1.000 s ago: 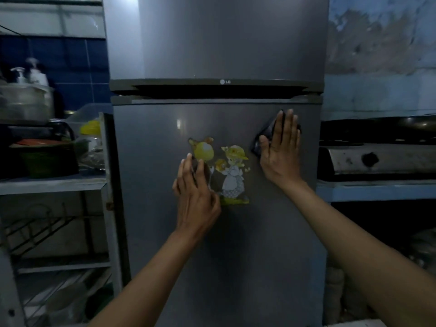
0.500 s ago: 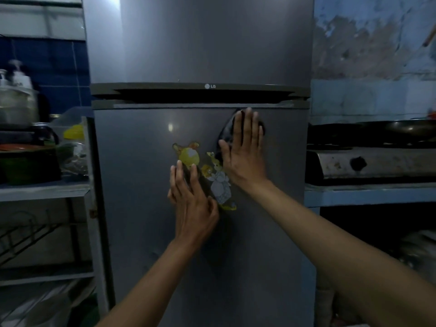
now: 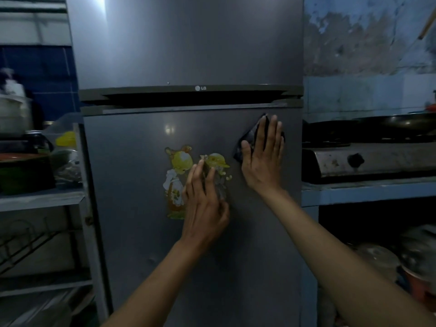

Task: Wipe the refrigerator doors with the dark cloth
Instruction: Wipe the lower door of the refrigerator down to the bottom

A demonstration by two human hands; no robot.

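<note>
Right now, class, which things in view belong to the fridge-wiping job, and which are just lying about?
Job:
grey metal lower refrigerator door
dark folded cloth, pressed flat by right hand
left hand, resting on the door

Lying about:
steel gas stove
dark round frying pan
yellow cartoon stickers

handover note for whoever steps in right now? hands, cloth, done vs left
Right hand: flat, fingers straight, pressing the dark cloth against the lower door, upper right area just under the door gap.
Left hand: flat on the lower door, partly covering the cartoon stickers, holding nothing.
Done: cannot tell from the surface how much has been wiped.
Left: probably the rest of the lower door, round the stickers, then the upper door, which neither hand touches.
</note>
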